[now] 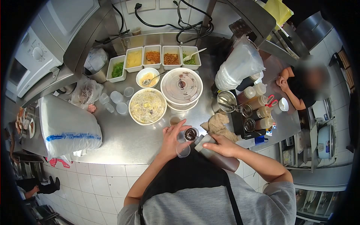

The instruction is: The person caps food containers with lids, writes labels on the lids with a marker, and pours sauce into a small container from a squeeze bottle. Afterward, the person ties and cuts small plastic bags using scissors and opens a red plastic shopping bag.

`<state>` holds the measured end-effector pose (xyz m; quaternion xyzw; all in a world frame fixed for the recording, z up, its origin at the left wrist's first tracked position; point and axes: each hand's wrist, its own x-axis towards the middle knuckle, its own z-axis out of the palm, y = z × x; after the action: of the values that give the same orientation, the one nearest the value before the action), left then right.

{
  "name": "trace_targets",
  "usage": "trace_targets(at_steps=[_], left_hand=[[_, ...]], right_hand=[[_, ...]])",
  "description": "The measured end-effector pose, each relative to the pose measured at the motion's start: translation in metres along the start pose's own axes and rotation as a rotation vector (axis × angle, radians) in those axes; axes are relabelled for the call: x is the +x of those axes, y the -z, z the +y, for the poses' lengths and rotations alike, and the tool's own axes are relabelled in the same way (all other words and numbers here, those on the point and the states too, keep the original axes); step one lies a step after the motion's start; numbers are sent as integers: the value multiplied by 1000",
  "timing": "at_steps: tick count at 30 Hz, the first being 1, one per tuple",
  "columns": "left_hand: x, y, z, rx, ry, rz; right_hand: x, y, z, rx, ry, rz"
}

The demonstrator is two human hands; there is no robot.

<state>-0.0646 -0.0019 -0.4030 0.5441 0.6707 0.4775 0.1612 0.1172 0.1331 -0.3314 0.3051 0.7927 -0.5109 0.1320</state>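
My left hand (pixel 174 137) is closed around a small clear sauce cup (pixel 191 134) with dark brown sauce in it. A clear round lid (pixel 183 150) hangs just below the cup, by my fingers. In my right hand (pixel 220 145) is a squeeze bottle (pixel 226 162) of brown sauce, tilted over so its pale cap end lies beside the cup. Whether sauce is flowing I cannot tell. Beyond my hands stand a tub with a marked lid (pixel 182 86) and a tub of pale, chunky food (pixel 147 106). A beige cloth (pixel 219 126) lies near my right hand.
White trays of toppings (pixel 152 55) line the back. Loose clear cups (pixel 117 97) lie left of the tubs. Squeeze bottles (pixel 258 101) and a metal pot (pixel 225 102) stand at right. A plastic-wrapped stack (pixel 69 125) is at left; another person (pixel 303 82) is at right.
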Motion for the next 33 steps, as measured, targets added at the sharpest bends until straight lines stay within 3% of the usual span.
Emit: trace_targets(at_steps=[5,11,15,19,21,22,24,27,31,33], left_hand=[[-1,-2,-2,-48,31,2],[-3,4,-2,-82,85,58],[-28,23,-29,0,157,152],[-64,45,-69,-38,320,261],[-76,53,-79,-8,359,324],[-75,60,-72,184,355,281],[-77,61,-73,281,315,263],[-78,65,-69,307,288,229],[-82,78,-60,191,274,180],[-87,82,-65,176,231,146]], right_hand=[[-1,2,2,81,-1,-34],[-14,20,22,285,223,-41],[-40,58,45,672,461,323],[-70,124,28,744,611,1031],[-74,156,19,813,701,1245],[-69,172,20,837,789,1308],[-50,199,24,886,977,1423],[-16,223,31,825,1017,1534],[36,229,47,735,871,1623],[50,229,59,480,638,1593]])
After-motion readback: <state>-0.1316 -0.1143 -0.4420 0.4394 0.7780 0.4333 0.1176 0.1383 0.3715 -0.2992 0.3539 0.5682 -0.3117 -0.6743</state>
